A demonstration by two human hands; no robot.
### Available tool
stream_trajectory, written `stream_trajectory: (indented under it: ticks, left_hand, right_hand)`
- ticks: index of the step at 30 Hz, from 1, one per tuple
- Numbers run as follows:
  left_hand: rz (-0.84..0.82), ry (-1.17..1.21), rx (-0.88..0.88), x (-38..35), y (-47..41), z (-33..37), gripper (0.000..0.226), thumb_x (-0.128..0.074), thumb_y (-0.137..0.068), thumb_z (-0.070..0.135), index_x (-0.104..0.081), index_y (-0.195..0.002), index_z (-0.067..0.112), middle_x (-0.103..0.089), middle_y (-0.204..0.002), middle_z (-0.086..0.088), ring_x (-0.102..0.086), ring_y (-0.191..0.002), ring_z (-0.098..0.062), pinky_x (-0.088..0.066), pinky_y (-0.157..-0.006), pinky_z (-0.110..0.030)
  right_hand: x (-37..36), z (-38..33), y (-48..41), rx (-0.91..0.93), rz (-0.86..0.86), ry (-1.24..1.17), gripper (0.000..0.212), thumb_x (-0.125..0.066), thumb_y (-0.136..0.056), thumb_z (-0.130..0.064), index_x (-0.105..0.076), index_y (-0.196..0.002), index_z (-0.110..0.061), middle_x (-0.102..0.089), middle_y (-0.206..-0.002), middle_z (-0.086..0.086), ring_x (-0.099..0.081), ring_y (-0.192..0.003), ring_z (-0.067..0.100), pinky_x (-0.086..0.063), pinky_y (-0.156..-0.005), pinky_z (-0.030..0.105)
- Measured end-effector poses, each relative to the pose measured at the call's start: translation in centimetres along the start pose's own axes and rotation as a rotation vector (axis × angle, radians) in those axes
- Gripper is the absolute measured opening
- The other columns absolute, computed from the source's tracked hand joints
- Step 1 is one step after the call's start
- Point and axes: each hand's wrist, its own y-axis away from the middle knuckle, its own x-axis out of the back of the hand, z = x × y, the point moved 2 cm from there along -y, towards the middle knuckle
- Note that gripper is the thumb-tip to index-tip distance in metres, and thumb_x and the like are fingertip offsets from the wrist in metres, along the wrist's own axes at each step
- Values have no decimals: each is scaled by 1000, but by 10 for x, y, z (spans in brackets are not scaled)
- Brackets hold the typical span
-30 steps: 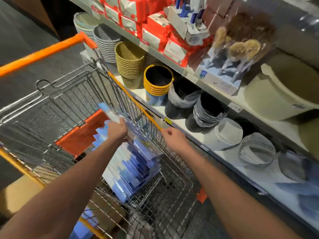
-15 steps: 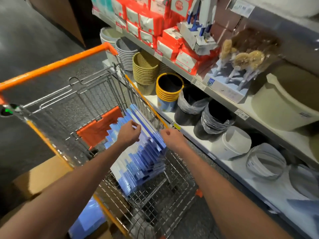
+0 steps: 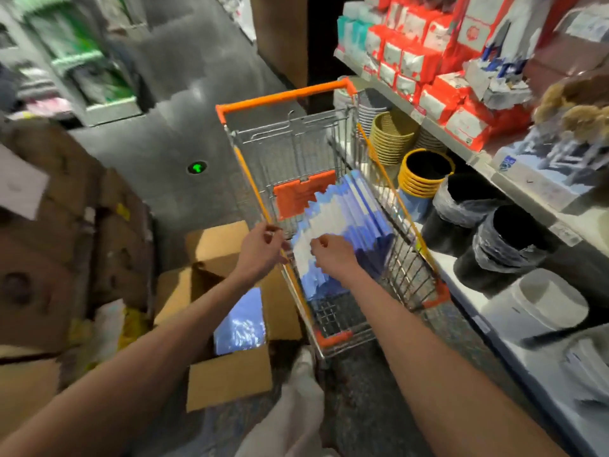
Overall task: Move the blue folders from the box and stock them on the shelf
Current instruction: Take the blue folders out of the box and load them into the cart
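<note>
Both hands are out over the near end of the shopping cart [image 3: 286, 97]. His left hand [image 3: 262, 250] sits at the cart's left rim with the fingers partly curled. The blur keeps me from telling whether it actually grips the wire. His right hand [image 3: 333, 257] is inside the basket, fingers curled down over the top edges of the blue folders [image 3: 346, 222], holding them there.

Those folders stand on edge in a fanned, stepped row along the cart's floor, leaning toward the orange child-seat flap [image 3: 301, 192]. More blue folders, in shiny wrap, lie in the open cardboard box [image 3: 227, 379] on the floor just left of the cart, beside a white shoe [image 3: 304, 359].

To the right runs the shelf [image 3: 540, 354], close against the cart. It holds black bins [image 3: 504, 240], stacked yellow baskets [image 3: 425, 174] and white tubs, with red packages [image 3: 425, 64] on the level above. Brown cartons [image 3: 49, 258] are piled at the far left.
</note>
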Motion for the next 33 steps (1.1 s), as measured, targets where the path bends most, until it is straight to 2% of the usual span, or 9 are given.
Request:
stream_trajectory:
  ticks: [2,6,9,12,15,17,19,28,33]
  left_hand:
    - [35,29,65,21,30,-19,14,-51,-104,20,-56,-107,8,-74,-87,-8,-70,-60,-24,-48,-47,-22]
    - [101,16,145,59,74,-59,17,-51,-104,25,-57,-111,11,-75,-93,-6,-72,-65,-20,-52,-51,-24]
    - [153,-3,191,84,93,-90,19,-51,-104,26,-57,-115,12,-74,-97,-4,-74,-73,-15,-60,-59,-29]
    - [205,8,272,106,102,-114,22,-50,-105,28,-56,-120,12,-73,-98,-4,-73,-77,-16,-52,-53,-19]
    - [237,-6,327,130,100,-144,22,-51,-104,32,-57,-119,17,-74,-95,1,-73,-73,-14,-60,-67,-30]
    - [257,14,357,149,91,-169,16,-52,-103,33,-58,-112,21,-74,-92,2,-74,-70,-14,-63,-74,-39]
    - [254,40,365,166,78,-190,8,-52,-102,35,-56,-101,27,-75,-89,1,-74,-68,-15,-63,-75,-44]
    - [132,147,527,234,-48,-301,14,-51,-102,39,-56,-102,26,-75,-91,1,-74,-70,-17,-63,-77,-48]
    - [80,196,624,236,-99,-335,25,-50,-104,32,-56,-120,13,-73,-98,-6,-73,-82,-20,-62,-74,-36]
  right_hand:
    - [-25,-7,18,29,-53,23,33,-43,-101,-28,-53,-74,-11,-66,-90,21,-64,-93,41,-51,-82,50]
    - [-64,-24,45,86,-117,48,41,-43,-102,-26,-42,-61,-21,-52,-76,7,-50,-80,26,-35,-66,35]
    - [-97,-34,53,77,-184,-13,34,-43,-101,-24,-54,-74,-8,-61,-82,16,-60,-79,30,-46,-73,38]
    - [-130,-43,51,78,-242,-8,31,-42,-102,-24,-55,-79,-7,-56,-78,13,-54,-72,24,-38,-66,33]
    - [-168,-55,39,54,-294,14,39,-42,-101,-28,-62,-91,4,-60,-83,21,-56,-72,27,-43,-65,33]
    - [-201,-66,23,39,-315,7,41,-45,-98,-28,-60,-100,10,-64,-97,28,-63,-86,38,-56,-76,48]
    - [-232,-74,5,30,-333,36,39,-46,-96,-28,-60,-97,8,-65,-98,26,-64,-96,41,-53,-85,61]
    - [-353,-130,-103,-158,-348,128,33,-43,-100,-31,-64,-107,-7,-69,-103,13,-68,-92,32,-55,-85,48]
    - [-385,-123,-152,-269,-340,109,34,-46,-103,-26,-65,-112,0,-69,-112,16,-65,-101,34,-53,-94,49]
